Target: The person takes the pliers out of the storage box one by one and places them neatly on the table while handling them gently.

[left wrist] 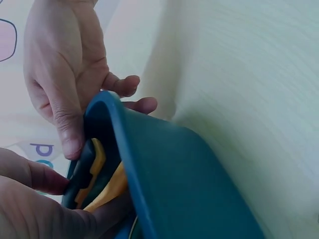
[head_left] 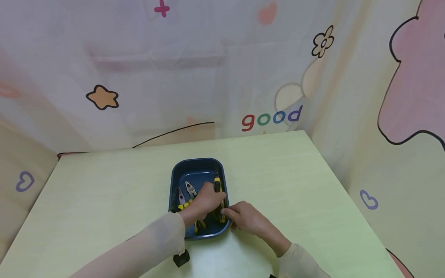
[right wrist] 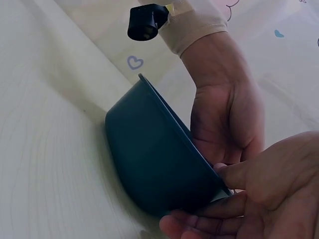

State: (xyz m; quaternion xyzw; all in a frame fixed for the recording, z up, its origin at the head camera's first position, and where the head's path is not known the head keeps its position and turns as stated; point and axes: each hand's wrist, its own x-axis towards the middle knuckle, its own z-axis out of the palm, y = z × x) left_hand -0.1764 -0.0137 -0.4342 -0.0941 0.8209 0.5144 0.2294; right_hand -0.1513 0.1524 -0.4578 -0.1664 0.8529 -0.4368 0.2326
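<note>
A deep blue tray (head_left: 198,165) holds several yellow-and-black hand tools. My left hand (head_left: 208,199) reaches inside and, in the left wrist view, grips a black-and-yellow tool handle (left wrist: 85,172) by the right wall; its working end is hidden. At the near right corner, my right hand (head_left: 247,218) pinches the rim, thumb over the inside and fingers under the outside. The right wrist view shows the tray's outer wall (right wrist: 154,144) between table and fingers. Combination pliers (head_left: 190,188) and long-nose pliers (head_left: 181,197) lie in the tray left of my left hand.
The tray stands on a pale green table (head_left: 114,193). A printed cloth wall (head_left: 174,96) rises behind it and at both sides. A small black wrist camera (head_left: 181,258) hangs below my left sleeve, near the tray's front edge.
</note>
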